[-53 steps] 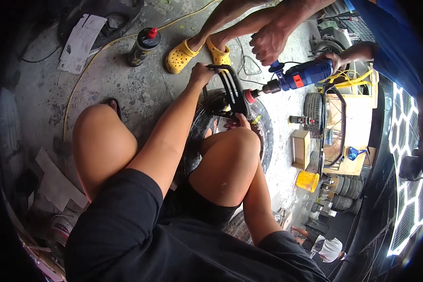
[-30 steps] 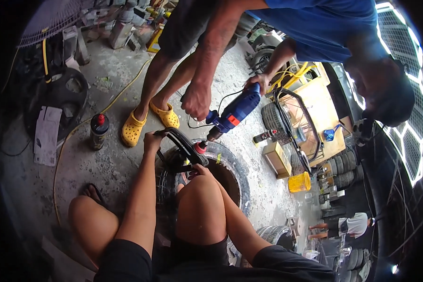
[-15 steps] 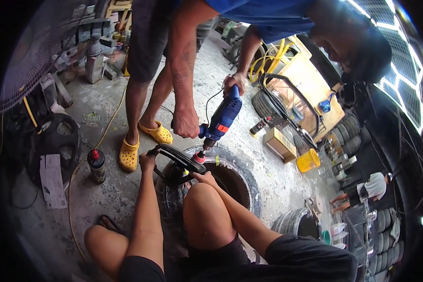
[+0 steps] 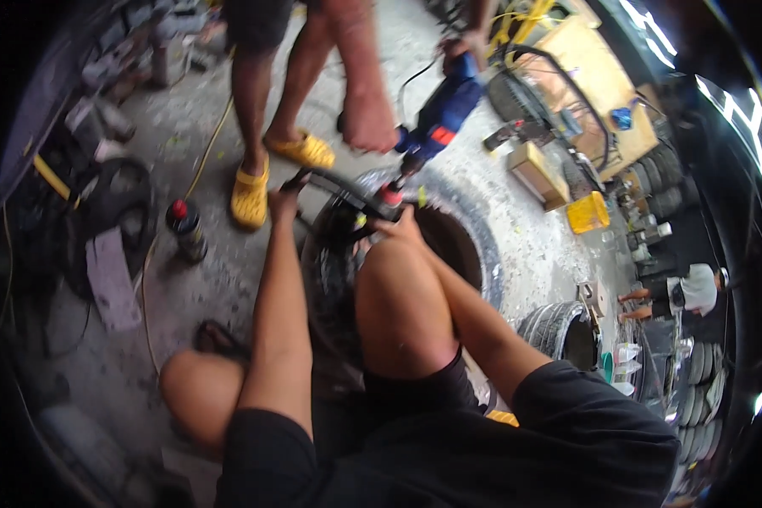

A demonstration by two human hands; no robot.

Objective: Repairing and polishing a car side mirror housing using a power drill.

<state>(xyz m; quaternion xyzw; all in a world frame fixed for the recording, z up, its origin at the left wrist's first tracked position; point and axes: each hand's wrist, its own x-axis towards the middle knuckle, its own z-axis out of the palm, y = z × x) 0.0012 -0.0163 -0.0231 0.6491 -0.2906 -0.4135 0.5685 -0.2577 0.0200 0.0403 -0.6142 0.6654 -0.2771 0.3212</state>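
My left hand [image 4: 284,200] is closed on the near-left end of a black curved part [image 4: 347,188], a bent bar or rim whose exact kind I cannot tell. Its other end is gripped by my right hand [image 4: 403,227], close to my raised knee. Beneath it a tire [image 4: 483,241] lies flat on the floor. Opposite me, another person's two hands hold a blue power drill [image 4: 447,106], tilted downward. The drill's red round tip [image 4: 391,194] is at the black part, just beyond my right fingers; motion blur hides whether they touch.
The other person's yellow clogs [image 4: 251,196] stand at the far left of the tire. A dark bottle with a red cap [image 4: 185,230] and a hose [image 4: 201,169] are to my left. To the right are a cardboard box [image 4: 538,176], a yellow bucket [image 4: 588,212] and more tires [image 4: 559,330].
My view has tilted and shifted, so the scene sits higher and farther right. Both my hands keep their hold on the black part, and the drill stays at it.
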